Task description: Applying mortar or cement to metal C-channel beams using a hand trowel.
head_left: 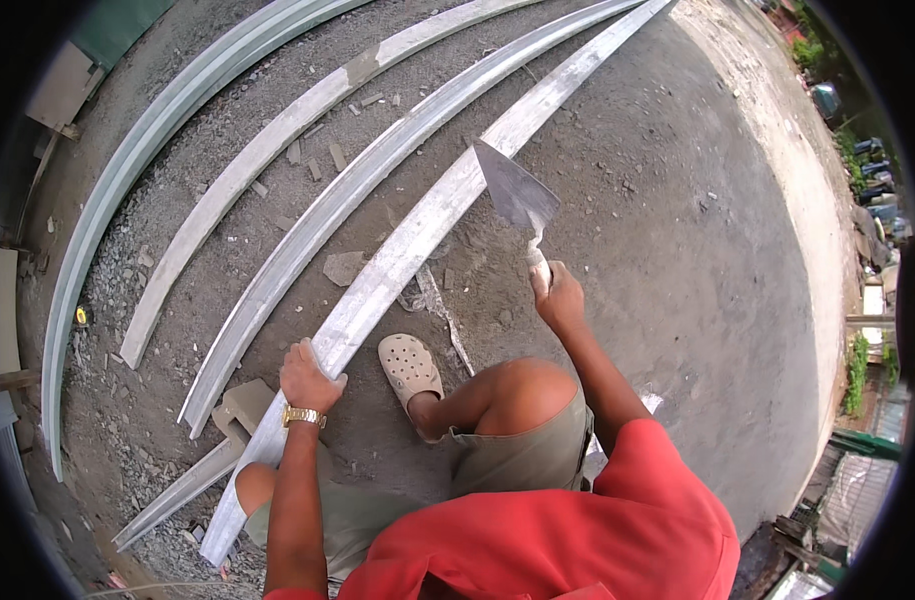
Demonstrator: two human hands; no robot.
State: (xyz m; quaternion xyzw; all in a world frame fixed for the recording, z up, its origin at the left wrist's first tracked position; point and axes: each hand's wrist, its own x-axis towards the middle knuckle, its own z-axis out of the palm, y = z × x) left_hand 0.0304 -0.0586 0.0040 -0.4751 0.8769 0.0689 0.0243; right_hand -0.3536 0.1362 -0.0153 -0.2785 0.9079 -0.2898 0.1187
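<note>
A long pale grey beam (402, 255) runs slantwise past my knees, from the lower left to the top right. My left hand (312, 377), with a gold watch on its wrist, is closed over the beam's edge. In my right hand (560, 298) is a pointed trowel (517, 190), gripped by its pale handle. The trowel's blade points up and away from me, with its tip at the beam's right edge; whether it touches cannot be told.
More long beams (307, 225) lie to the left on gravelly ground. Near my left hand sits a concrete block (242, 410). Stone pieces and a yellow tape measure (81, 316) are scattered beyond. My foot in a beige clog (409, 365) stands right of the beam.
</note>
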